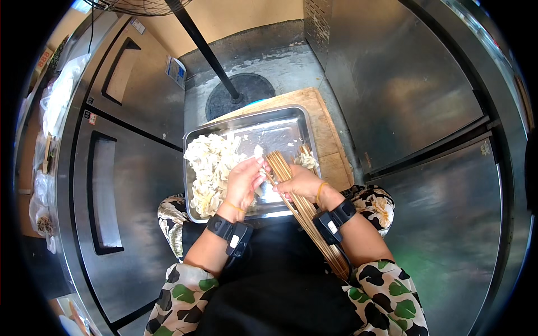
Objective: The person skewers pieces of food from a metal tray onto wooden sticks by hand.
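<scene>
My right hand [303,183] is closed around a thick bundle of thin bamboo skewers [313,222], which slants down past my right forearm. One skewer stands apart from the bundle, its tip at my left hand [246,178]. Between my left fingers is a small white piece of food [258,150], whose kind I cannot tell. Below both hands lies a rectangular stainless steel tray [252,114]. A heap of pale, sliced food pieces [210,168] fills its left side. At its right edge, partly behind my right hand, rest skewers with pale pieces threaded on them [307,159].
A wooden board [332,143] lies under the tray. Beyond it stands a fan's round black base [239,94] with a pole. Steel cabinets rise at left [130,180] and right [441,218]. Plastic bags [65,94] lie along the far left.
</scene>
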### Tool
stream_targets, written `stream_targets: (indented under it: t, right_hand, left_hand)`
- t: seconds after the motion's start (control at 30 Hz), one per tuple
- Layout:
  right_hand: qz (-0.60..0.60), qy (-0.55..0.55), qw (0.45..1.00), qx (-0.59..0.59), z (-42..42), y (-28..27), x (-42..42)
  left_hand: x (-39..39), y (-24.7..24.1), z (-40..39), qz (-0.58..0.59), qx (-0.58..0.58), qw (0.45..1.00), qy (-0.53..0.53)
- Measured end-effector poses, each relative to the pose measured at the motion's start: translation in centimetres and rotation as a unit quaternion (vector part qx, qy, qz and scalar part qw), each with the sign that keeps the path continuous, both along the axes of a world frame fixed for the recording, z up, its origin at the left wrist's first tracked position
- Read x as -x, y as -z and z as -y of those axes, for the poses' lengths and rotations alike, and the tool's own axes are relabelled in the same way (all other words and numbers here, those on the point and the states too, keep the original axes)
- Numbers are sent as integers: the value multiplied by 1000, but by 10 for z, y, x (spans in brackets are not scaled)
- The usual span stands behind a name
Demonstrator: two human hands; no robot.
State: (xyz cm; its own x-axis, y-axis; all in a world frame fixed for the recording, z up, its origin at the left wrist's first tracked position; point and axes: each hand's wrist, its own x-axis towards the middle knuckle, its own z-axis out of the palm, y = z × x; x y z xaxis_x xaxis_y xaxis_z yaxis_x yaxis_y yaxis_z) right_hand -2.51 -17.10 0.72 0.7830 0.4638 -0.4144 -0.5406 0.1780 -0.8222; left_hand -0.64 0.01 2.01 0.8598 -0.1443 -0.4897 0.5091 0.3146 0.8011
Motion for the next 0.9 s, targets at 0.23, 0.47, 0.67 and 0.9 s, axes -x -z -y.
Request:
stream_targets:
  t: [0.23,0.47,0.67,0.9]
  right_hand:
    - [-8,-18,1000,3,-1,-6,2]
    - [-3,-21,1000,4,0,-2,1]
    - [-11,-13,1000,-5,-1,-3,2]
    - [-18,-7,1000,-15,0,-5,2]
  left_hand:
    - [-3,9,-4,-28,-7,999,-29]
    - [-9,8,-10,-33,0,998,-50]
    - [-6,10,-9,-18,-8,997,-69]
    - [-2,11,-8,-2,-16,996,-91]
